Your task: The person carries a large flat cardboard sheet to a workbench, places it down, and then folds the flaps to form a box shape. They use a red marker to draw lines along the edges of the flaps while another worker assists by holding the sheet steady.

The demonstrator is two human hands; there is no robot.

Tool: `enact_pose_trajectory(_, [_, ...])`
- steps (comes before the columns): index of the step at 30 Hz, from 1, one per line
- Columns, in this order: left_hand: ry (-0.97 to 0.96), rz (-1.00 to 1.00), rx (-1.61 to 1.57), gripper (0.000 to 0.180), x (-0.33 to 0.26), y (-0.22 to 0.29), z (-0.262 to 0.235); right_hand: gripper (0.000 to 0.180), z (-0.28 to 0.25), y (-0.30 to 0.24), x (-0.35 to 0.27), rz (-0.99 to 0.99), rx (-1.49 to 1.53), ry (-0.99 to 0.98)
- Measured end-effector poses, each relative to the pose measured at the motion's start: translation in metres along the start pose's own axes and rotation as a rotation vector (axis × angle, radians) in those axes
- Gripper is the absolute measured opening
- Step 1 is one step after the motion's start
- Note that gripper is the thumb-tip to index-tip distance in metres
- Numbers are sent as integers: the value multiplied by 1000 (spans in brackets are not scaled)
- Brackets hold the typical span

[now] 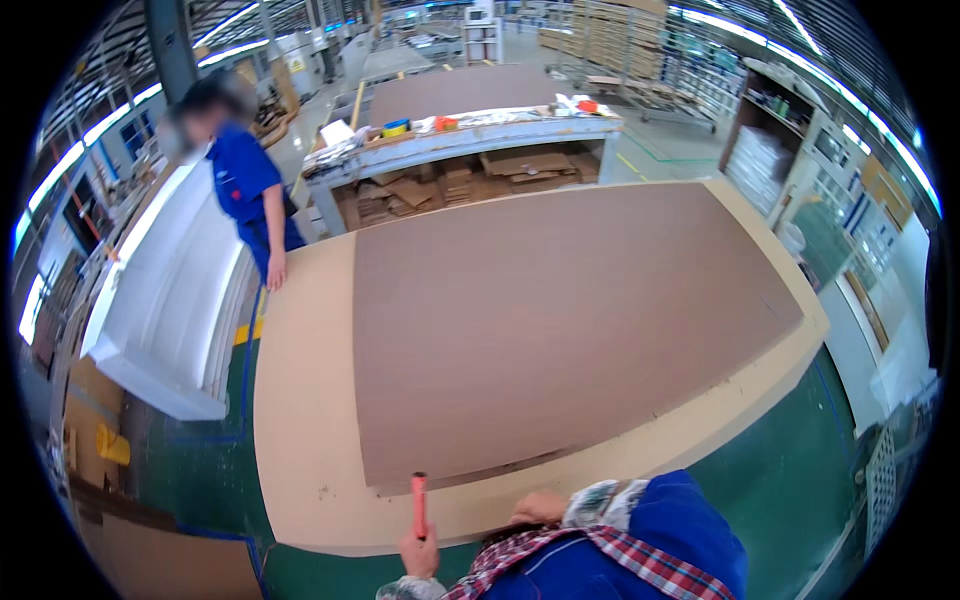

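Note:
A large brown sheet (570, 310) lies flat on a beige board (300, 400) that sticks out past it at the left, front and right. At the front edge, my left hand (420, 555) is closed around a slim red stick-like tool (419, 505), held upright with its dark end up, near the sheet's front left corner. Its exact kind is too small to tell. My right hand (540, 507) rests at the board's front edge, close to my body, and its fingers are mostly hidden.
A person in blue (240, 180) stands at the far left with a hand on the board's edge. White panels (165, 300) stand at the left. Behind is a workbench (460, 135) with another brown sheet and cardboard below. A shelf (765, 150) stands at the right.

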State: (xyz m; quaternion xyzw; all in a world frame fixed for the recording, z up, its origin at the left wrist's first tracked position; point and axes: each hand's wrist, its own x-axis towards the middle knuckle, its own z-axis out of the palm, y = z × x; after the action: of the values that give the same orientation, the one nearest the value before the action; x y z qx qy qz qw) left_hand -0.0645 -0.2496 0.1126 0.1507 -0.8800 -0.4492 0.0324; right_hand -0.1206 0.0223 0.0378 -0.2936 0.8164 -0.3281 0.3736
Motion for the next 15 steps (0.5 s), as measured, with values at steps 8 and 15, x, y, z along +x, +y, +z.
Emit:
enact_pose_trajectory(8, [-592,449,-7,19,-12,84,108,57,3,-35,-105,-127,1153,515])
enact_pose_trajectory(15, [-970,454,134,23,-64,115,223,23,18,12,-196,27,819,1122])
